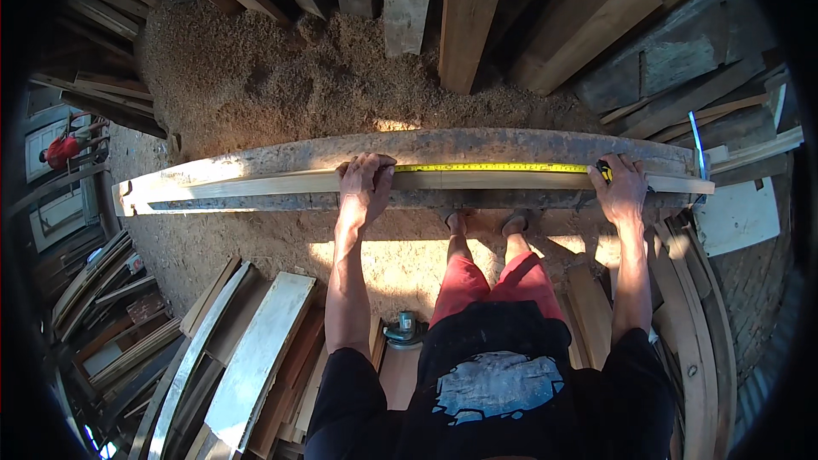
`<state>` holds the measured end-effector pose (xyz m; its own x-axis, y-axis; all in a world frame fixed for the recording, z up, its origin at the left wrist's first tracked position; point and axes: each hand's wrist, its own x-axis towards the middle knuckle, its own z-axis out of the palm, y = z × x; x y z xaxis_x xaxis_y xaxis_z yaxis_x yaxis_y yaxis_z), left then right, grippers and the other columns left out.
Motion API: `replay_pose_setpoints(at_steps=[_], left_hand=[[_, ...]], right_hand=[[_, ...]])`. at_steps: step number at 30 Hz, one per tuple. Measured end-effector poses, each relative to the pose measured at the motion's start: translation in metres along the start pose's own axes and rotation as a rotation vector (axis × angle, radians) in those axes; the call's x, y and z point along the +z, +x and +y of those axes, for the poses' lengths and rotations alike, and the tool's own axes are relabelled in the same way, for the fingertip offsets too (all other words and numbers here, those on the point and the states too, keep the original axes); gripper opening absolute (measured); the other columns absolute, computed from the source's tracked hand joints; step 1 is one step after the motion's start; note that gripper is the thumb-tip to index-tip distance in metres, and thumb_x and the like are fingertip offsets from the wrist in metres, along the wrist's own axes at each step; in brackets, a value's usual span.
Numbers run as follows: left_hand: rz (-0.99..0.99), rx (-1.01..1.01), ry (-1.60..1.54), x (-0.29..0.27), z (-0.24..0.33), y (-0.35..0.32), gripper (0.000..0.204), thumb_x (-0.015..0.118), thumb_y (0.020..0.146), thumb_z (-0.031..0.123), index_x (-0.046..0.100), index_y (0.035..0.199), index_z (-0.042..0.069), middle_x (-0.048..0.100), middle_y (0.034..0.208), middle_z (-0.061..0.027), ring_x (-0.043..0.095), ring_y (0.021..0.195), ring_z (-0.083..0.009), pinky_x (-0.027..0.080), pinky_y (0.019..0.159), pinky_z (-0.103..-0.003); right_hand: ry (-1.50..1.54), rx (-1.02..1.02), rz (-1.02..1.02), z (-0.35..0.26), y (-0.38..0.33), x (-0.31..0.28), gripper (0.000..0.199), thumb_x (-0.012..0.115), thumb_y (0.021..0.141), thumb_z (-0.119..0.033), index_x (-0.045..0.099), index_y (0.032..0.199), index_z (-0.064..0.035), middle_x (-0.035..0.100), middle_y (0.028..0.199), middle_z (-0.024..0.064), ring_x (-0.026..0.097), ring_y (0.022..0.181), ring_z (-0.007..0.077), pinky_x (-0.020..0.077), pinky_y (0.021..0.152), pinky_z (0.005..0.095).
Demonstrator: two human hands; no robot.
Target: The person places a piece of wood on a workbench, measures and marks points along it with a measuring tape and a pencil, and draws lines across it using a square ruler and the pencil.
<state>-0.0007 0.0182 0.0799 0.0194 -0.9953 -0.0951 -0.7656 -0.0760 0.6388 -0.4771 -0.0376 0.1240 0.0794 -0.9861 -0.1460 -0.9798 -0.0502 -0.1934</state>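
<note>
A long, pale wooden strip [490,181] lies lengthwise on a worn, dark bench [477,146]. Along its top runs the yellow blade of a tape measure [490,167], stretched straight between my two hands. My left hand [366,186] is closed over the strip and pins the left end of the blade; its fingertips are partly hidden. At the blade's other end, my right hand [622,192] is wrapped round the dark and yellow tape case, pressed against the strip. Only part of the case shows between thumb and fingers.
Sawdust [273,77] is heaped beyond the bench, below leaning planks [473,17]. More boards [260,358] stand near me on the left, beside a green power tool [406,328]. Curved planks [690,315] lie at right. Far left, a person in red [62,152] is visible.
</note>
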Motion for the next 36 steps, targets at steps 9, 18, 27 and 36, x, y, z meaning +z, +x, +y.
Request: replay_pose_setpoints(at_steps=[9, 18, 27, 36], left_hand=[[0.014, -0.016, 0.048, 0.011, 0.007, -0.001, 0.01, 0.077, 0.087, 0.021, 0.076, 0.095, 0.016, 0.065, 0.083, -0.0016, 0.062, 0.091, -0.025, 0.036, 0.096, -0.044], [-0.033, -0.073, 0.066, 0.01, 0.012, 0.003, 0.012, 0.077, 0.088, 0.024, 0.076, 0.096, 0.015, 0.065, 0.085, -0.0031, 0.063, 0.094, -0.0266, 0.037, 0.098, -0.046], [-0.043, -0.092, 0.085, 0.01, 0.014, 0.003, 0.011, 0.077, 0.089, 0.024, 0.076, 0.096, 0.016, 0.065, 0.085, -0.0028, 0.063, 0.095, -0.0265, 0.036, 0.1, -0.046], [-0.05, -0.099, 0.083, 0.01, 0.014, 0.004, 0.012, 0.078, 0.088, 0.022, 0.077, 0.097, 0.015, 0.066, 0.085, -0.0034, 0.064, 0.095, -0.0265, 0.036, 0.098, -0.046]], right_hand=[[-0.024, 0.018, -0.003, 0.004, 0.0, 0.0, 0.036, 0.075, 0.089, -0.037, 0.074, 0.111, -0.0081, 0.073, 0.11, 0.0158, 0.063, 0.106, 0.0427, 0.046, 0.097, 0.0527], [-0.046, 0.017, 0.017, 0.0, -0.002, -0.001, 0.037, 0.074, 0.09, -0.038, 0.074, 0.111, -0.0075, 0.072, 0.111, 0.0172, 0.062, 0.107, 0.0442, 0.0448, 0.095, 0.0551], [-0.048, 0.04, 0.005, -0.003, -0.002, -0.003, 0.039, 0.074, 0.091, -0.039, 0.074, 0.114, -0.0083, 0.072, 0.114, 0.0166, 0.061, 0.109, 0.0456, 0.0438, 0.096, 0.0573], [-0.057, 0.055, -0.003, -0.006, -0.002, -0.005, 0.035, 0.074, 0.091, -0.038, 0.074, 0.113, -0.0097, 0.071, 0.114, 0.0155, 0.06, 0.11, 0.045, 0.0436, 0.096, 0.0575]])
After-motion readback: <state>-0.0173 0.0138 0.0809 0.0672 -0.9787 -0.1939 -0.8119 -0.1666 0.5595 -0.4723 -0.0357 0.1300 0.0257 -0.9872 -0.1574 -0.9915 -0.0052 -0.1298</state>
